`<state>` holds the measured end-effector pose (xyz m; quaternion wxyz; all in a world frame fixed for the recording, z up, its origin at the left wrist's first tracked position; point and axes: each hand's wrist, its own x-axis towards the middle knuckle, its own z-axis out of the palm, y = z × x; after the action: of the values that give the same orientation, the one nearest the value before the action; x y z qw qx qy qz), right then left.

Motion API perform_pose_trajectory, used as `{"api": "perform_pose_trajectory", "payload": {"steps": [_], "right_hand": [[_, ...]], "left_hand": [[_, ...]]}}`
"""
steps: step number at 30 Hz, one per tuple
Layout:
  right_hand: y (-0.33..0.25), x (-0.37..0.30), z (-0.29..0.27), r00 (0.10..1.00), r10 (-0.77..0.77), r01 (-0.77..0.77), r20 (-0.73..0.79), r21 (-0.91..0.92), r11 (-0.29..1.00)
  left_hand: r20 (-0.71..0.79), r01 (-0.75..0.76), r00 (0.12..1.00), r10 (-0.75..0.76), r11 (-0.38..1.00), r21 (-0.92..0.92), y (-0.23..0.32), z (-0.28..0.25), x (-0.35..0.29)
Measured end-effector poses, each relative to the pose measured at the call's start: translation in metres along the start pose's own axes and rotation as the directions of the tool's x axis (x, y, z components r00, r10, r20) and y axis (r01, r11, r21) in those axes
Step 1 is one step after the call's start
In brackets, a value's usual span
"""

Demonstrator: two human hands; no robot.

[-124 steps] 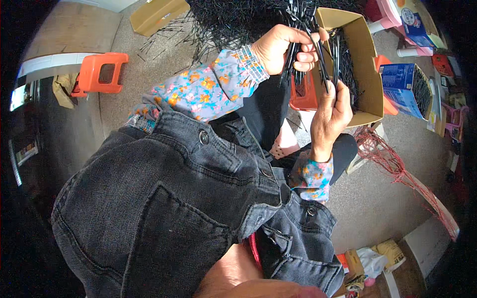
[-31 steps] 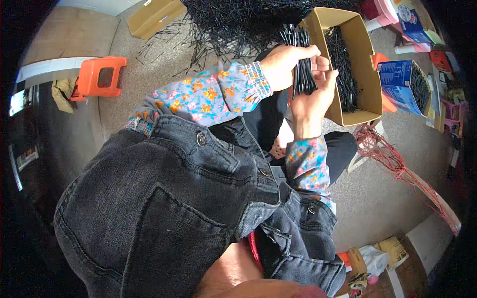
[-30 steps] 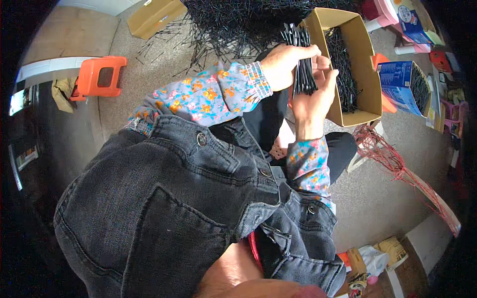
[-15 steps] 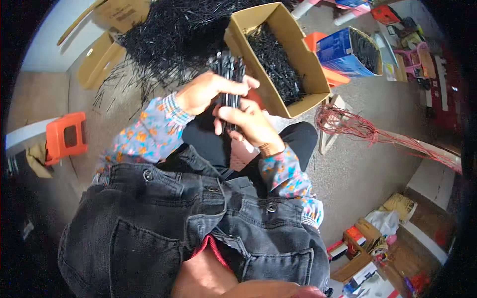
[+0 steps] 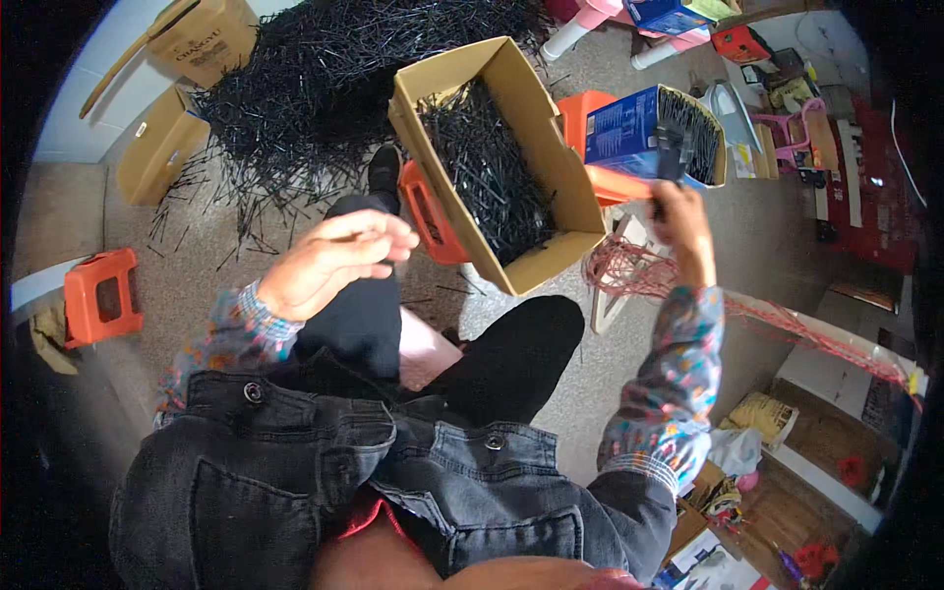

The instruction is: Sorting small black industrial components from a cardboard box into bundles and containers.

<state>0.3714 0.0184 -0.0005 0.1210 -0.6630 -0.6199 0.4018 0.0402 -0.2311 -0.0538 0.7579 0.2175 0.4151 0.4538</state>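
Note:
My right hand is closed round a bundle of thin black strips, held up over the near edge of a blue box. That box is packed with upright black strips. Over my left knee, my left hand is empty, its fingers stretched out and a little apart. Between the hands and farther off stands an open cardboard box with loose black strips inside. A large heap of similar strips spreads over the floor at the far left.
Orange stools stand beneath the boxes, and another orange stool is at the left. Tangled red wires hang over a pale frame right of my knee. Brown cartons lean by the left wall. Pink-and-white legs show at the back.
Both hands were together on the bundle in front of me. My left hand has let go and drawn back left; my right hand has carried the bundle right to the blue box.

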Motion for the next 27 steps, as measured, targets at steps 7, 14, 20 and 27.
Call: {"api": "perform_pose_trajectory", "payload": {"steps": [7,14,20,27], "right_hand": [[0.062,0.165,-0.113,0.925,-0.123,-0.218,-0.359,-0.768,0.602],[0.069,0.21,-0.111,0.981,-0.103,-0.104,-0.163,-0.898,0.427],[0.034,0.208,-0.104,0.94,0.32,-0.308,-0.117,-0.693,0.651],[0.104,0.255,-0.107,0.844,-0.465,0.257,0.266,-0.963,-0.084]], "left_hand": [[-0.062,0.163,0.981,-0.181,0.961,-0.223,0.002,-0.007,0.012],[-0.129,0.195,0.964,-0.231,0.949,-0.247,0.014,-0.009,0.043],[-0.176,0.176,0.959,-0.224,0.951,-0.254,0.013,-0.017,0.044],[-0.238,0.228,0.926,-0.292,0.938,-0.261,0.004,-0.019,0.042]]}}
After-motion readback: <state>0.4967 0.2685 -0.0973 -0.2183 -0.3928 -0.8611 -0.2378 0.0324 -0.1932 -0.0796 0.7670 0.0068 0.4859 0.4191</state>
